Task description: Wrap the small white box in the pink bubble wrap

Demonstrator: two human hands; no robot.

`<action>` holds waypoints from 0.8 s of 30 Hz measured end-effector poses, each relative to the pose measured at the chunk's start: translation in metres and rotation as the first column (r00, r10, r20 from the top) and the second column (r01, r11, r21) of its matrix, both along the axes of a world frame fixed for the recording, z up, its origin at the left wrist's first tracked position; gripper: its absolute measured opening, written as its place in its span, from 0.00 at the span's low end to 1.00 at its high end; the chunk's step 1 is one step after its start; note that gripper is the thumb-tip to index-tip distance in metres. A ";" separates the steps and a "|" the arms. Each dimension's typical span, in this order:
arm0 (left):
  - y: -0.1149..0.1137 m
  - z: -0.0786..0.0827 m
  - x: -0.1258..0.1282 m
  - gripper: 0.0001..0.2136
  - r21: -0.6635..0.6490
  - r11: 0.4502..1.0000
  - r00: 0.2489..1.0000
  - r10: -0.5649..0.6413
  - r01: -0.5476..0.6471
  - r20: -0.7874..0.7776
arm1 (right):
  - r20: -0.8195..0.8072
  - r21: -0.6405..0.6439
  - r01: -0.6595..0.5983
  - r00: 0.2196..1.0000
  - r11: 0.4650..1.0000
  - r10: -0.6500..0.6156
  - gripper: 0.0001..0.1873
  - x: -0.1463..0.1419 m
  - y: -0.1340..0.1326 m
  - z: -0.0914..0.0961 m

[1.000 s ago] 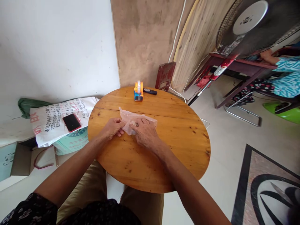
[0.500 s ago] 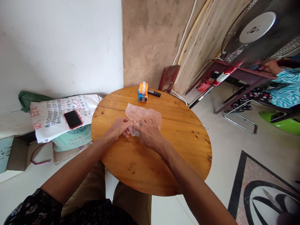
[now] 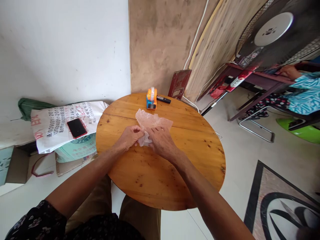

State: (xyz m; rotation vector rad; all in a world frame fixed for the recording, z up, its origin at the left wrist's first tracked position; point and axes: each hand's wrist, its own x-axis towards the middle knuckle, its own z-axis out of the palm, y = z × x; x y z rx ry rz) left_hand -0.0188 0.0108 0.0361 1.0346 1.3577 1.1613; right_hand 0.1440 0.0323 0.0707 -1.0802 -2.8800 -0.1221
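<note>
A crumpled, see-through plastic sheet or bag, pinkish in tone, lies on the round wooden table. My left hand pinches its near left edge between thumb and fingers. Across the near part of the plastic rests my right hand, fingers bent forward over it and the thumb close to the left hand's fingertips. Part of the plastic is hidden under the right hand. Beyond it stands an orange and blue tape dispenser with a roll of clear tape, beside a small black object.
To the left, a phone lies on a printed white sack. A dark red chair stands behind the table. At right are a large fan and another person's patterned sleeve at a desk.
The fingers of both hands have shifted slightly on the plastic, the right hand's fingers lying more forward over it. The tape dispenser and black object stay put on the table.
</note>
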 end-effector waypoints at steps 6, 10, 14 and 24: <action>-0.001 0.006 0.012 0.04 0.083 0.994 0.971 -0.052 0.073 -0.232 | -0.137 -0.048 0.014 0.990 0.999 -0.020 0.37 0.006 0.001 -0.016; -0.001 0.012 0.019 0.03 0.115 0.990 0.928 -0.032 0.081 -0.371 | -0.217 -0.066 0.005 0.976 0.998 -0.019 0.40 0.009 0.005 -0.027; 0.001 0.018 0.012 0.05 0.007 0.979 0.903 -0.185 0.204 -0.388 | -0.280 -0.081 -0.016 0.960 0.997 -0.007 0.40 0.010 0.008 -0.032; -0.010 0.013 -0.001 0.12 0.101 0.926 0.894 -0.315 0.363 -0.320 | -0.371 -0.175 -0.004 0.927 0.985 -0.062 0.39 0.015 0.005 -0.030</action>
